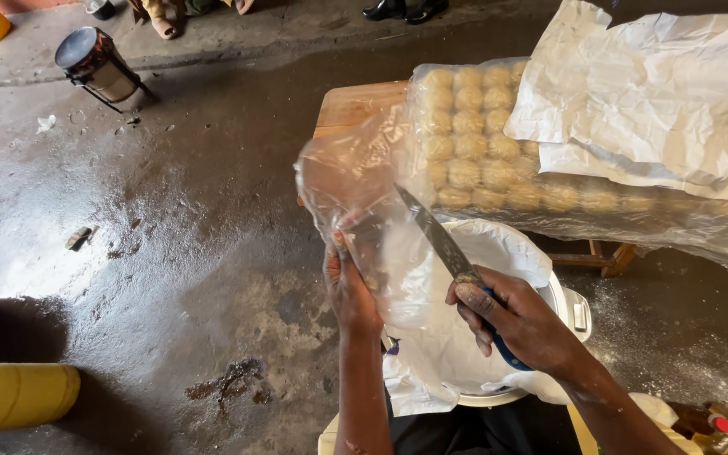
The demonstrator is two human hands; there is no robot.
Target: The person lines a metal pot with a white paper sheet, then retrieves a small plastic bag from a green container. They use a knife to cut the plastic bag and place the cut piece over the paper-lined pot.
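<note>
Right hand grip clenched on blue-handled knife, blade up into clear plastic bag. Left hand grip pinching bag's lower edge, fingertips hidden behind film. Beneath: paper-lined bowl, partly covered. Bagged dough balls on wooden counter, far end cut off. Wet concrete floor.

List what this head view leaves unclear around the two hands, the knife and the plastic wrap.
- Knife handle: mostly hidden in the right hand.
- Left hand fingertips: veiled by the clear plastic wrap it grips.
- Bowl contents: covered by white paper lining.
- Dough balls: far rows hidden under crumpled white paper.
- Yellow container: cut off by the left edge.
- Knife tip: contact with the wrap unclear.
</note>
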